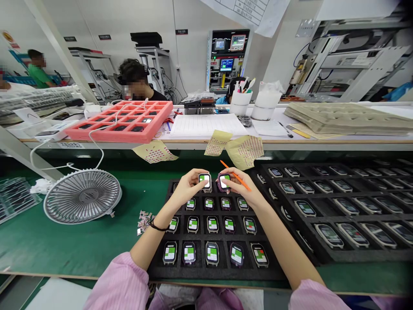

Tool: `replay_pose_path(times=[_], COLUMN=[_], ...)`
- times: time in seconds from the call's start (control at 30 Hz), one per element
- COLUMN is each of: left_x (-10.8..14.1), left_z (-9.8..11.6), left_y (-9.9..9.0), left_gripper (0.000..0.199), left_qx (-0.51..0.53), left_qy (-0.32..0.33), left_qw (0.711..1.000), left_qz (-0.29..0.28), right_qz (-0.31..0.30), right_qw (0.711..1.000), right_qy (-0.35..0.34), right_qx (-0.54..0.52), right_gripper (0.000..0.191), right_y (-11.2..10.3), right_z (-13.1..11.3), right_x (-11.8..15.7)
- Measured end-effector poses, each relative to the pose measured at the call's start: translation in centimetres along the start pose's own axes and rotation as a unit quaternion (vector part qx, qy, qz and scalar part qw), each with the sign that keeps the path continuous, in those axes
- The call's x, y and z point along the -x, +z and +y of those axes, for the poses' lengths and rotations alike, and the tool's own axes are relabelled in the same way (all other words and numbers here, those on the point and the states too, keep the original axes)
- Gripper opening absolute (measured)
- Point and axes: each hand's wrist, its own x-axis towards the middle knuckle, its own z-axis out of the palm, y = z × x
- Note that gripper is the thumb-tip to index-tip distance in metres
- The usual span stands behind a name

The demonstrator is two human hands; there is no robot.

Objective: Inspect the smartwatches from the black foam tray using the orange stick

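Observation:
My left hand grips a smartwatch body with a silver frame, its screen lit green and white. My right hand holds a second smartwatch body with a purple frame, and an orange pen-like stick is tucked between its fingers. Both watches are held side by side, a small gap apart, over the far row of a black foam tray. Rows of strapless watches, such as this one, lie in the tray's slots, most with green and white screens and a few showing red.
More black trays of watches stand at the right. A grey fan and small loose pieces lie left. On the shelf are a pink foam tray, papers and white cups. Other people sit beyond.

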Motion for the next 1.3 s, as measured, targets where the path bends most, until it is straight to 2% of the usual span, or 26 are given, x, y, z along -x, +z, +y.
replay_pose_path(times=[0.2, 0.33, 0.47, 0.6, 0.73, 0.83, 1.03, 1.3], left_x=[0.0, -0.1, -0.1, -0.1, -0.1, -0.1, -0.2, -0.2], left_z=[-0.3, -0.1, 0.2, 0.2, 0.2, 0.1, -0.4, -0.7], left_y=[-0.1, 0.0, 0.2, 0.3, 0.2, 0.1, -0.2, -0.3], left_gripper=[0.045, 0.041, 0.032, 0.034, 0.035, 0.037, 0.049, 0.054], left_qx=[-0.009, -0.007, -0.005, -0.002, 0.005, 0.007, 0.004, -0.006], left_qy=[-0.001, -0.009, -0.024, -0.046, -0.062, -0.058, -0.026, 0.001], left_qw=[1.0, 1.0, 1.0, 0.999, 0.998, 0.998, 0.999, 0.999], left_qz=[-0.023, -0.013, 0.006, 0.018, 0.022, 0.004, -0.028, -0.037], right_qz=[-0.035, -0.028, 0.004, 0.053, 0.069, 0.049, -0.041, -0.07], right_qw=[0.999, 0.999, 1.0, 0.998, 0.997, 0.998, 0.999, 0.997], right_qy=[-0.022, -0.013, 0.0, 0.021, 0.037, 0.031, -0.011, -0.013], right_qx=[0.005, 0.007, 0.005, 0.004, 0.0, -0.002, -0.008, 0.008], right_gripper=[0.039, 0.041, 0.034, 0.028, 0.028, 0.027, 0.037, 0.047], right_y=[-0.4, -0.4, 0.0, 0.1, 0.0, -0.3, -0.9, -1.1], right_z=[0.6, 0.5, 0.2, -0.1, 0.0, 0.2, 0.9, 0.9], right_x=[-0.2, -0.2, -0.2, -0.2, -0.2, -0.2, -0.4, -0.3])
